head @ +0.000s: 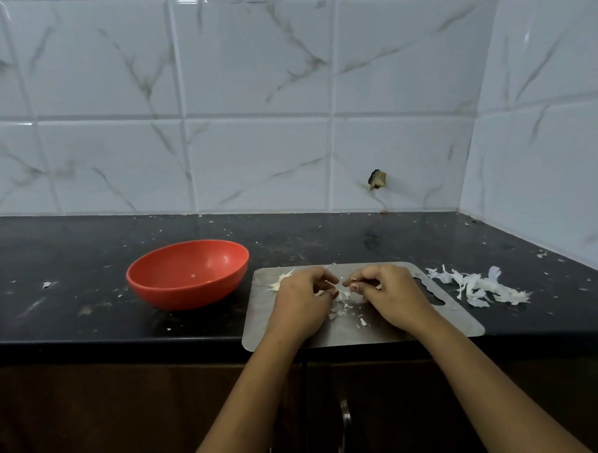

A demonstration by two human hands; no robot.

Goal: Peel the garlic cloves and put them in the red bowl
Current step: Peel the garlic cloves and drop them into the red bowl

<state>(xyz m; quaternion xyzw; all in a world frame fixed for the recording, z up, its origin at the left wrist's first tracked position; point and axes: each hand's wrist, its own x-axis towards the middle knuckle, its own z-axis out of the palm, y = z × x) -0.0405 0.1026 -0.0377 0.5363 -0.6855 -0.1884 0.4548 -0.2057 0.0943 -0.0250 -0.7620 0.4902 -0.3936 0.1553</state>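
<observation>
- The red bowl (186, 272) stands on the dark counter (69, 257) just left of the steel board (414, 320). A few white specks lie inside it, too small to name.
- A pale garlic scrap (280, 281) lies at the board's far left corner, partly hidden by the left hand.
- The left hand (304, 301) is over the board's middle with its fingers curled.
- Peel scraps (344, 306) litter the board between the hands.
- The right hand (393, 297) has its fingertips bunched, almost meeting the left's. I cannot tell whether either hand pinches a clove or skin.
- A heap of skins (478, 287) lies right of the board.
</observation>
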